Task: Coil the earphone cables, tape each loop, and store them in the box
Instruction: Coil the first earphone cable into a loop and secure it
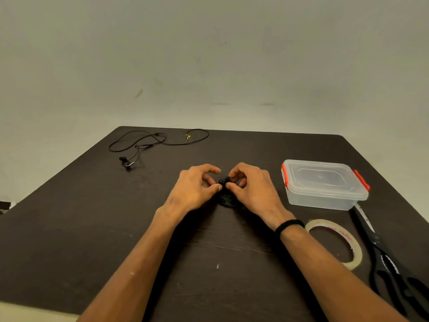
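At the middle of the dark table [92,217], both hands meet over a small black coiled earphone [226,198]. My left hand [197,187] pinches the coil from the left with thumb and forefinger. My right hand [250,187] pinches its earbud end from the right. Most of the coil is hidden between the hands. A second black earphone [148,142] lies loose and uncoiled at the far left. The clear plastic box [325,196] with red latches stands to the right, lid on. A roll of clear tape [355,249] lies flat near my right forearm.
Black scissors [383,254] lie along the table's right edge, blades pointing towards the box. A plain wall rises behind the table. The table's left edge runs diagonally close to the loose earphone.
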Tool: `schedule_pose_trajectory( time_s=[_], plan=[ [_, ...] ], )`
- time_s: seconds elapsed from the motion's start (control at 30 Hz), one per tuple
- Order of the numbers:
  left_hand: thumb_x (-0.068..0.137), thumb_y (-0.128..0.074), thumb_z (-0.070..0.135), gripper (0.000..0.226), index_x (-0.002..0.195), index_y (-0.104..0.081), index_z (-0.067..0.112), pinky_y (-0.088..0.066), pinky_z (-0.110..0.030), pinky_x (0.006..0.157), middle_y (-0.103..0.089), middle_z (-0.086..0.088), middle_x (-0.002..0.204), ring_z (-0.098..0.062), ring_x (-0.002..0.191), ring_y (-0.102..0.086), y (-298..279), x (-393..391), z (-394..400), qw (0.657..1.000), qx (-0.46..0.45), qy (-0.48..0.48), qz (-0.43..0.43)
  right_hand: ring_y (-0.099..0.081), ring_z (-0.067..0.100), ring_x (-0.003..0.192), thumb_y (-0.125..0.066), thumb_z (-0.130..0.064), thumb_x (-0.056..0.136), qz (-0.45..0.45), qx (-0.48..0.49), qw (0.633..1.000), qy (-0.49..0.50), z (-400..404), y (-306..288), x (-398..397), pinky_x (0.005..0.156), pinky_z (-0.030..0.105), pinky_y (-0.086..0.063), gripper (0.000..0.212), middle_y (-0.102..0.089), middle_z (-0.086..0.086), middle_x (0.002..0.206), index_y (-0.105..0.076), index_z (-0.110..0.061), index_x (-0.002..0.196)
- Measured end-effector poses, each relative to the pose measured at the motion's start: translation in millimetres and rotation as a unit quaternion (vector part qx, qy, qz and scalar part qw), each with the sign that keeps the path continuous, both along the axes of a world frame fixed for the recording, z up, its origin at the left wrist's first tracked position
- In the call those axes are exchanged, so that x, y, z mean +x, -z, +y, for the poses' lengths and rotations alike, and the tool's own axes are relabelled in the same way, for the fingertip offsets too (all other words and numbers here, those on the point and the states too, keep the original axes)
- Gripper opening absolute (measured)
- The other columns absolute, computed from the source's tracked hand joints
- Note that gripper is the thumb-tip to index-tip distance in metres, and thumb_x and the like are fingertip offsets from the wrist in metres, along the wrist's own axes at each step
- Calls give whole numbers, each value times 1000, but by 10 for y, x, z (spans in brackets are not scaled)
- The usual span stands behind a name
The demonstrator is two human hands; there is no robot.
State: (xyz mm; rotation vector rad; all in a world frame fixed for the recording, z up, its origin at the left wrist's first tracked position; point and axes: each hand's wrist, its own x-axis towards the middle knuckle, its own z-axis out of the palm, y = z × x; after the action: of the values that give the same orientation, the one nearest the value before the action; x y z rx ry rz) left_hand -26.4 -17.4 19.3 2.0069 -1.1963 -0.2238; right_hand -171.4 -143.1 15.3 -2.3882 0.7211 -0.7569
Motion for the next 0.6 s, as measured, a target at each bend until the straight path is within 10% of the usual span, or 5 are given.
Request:
schedule_pose_trajectory(
  time_s=[0.13, 0.6],
  plan=[
    [94, -72, 23, 30, 121, -71, 37, -48, -9, 69, -73, 15, 88, 4, 72, -66, -17, 38, 1, 999, 24, 22, 19, -66, 1, 79, -78, -20, 91, 10, 12, 1000, -20, -53, -56, -28, 65, 7, -47, 17, -71, -13, 94, -76, -25, 107],
    [96, -63, 16, 31, 120, -71, 34, -56, -21, 81, -75, 12, 92, -4, 81, -70, -18, 84, 5, 998, -39, -22, 41, -67, 1, 81, -74, -22, 94, -6, 26, 999, -21, -132, -167, -95, 67, 9, -48, 13, -72, -14, 90, -77, -26, 106]
  ],
)
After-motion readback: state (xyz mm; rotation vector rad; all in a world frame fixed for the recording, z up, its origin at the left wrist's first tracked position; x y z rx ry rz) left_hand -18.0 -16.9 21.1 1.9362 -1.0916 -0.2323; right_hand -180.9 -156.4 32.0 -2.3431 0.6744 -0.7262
